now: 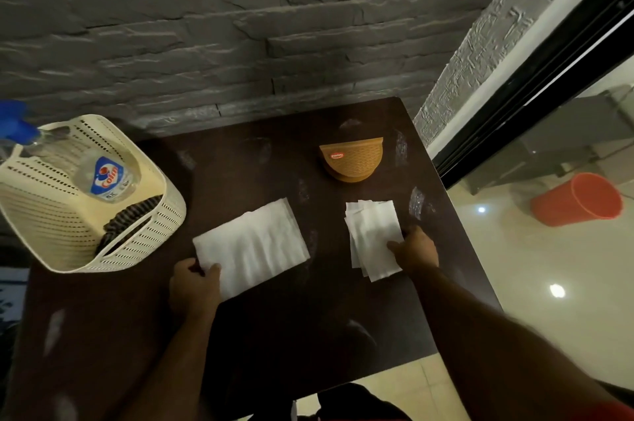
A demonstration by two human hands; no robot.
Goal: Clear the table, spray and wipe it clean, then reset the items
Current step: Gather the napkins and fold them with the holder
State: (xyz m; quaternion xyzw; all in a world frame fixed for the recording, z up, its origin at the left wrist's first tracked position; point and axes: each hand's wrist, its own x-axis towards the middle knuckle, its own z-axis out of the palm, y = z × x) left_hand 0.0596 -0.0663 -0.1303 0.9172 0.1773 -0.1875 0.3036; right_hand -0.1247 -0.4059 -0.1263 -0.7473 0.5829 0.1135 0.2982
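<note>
Gripping the large napkin [252, 250], left hand [194, 286]; right hand [413, 249] presses open on napkin stack [372, 237]; basket [41, 225], holder [353, 160] nearby.

I see dark table [274, 335] smooth, faint sheen, smeared. Napkins [252, 245] soft matt white paper. Basket [44, 232] perforated cream plastic. Spray bottle [103, 177] clear glossy plastic. Napkin holder [353, 161] ribbed tan plastic. Wall [206, 26] rough grey stone.

Left grip [195, 286] pinching, right grip [413, 249] flat.
</note>
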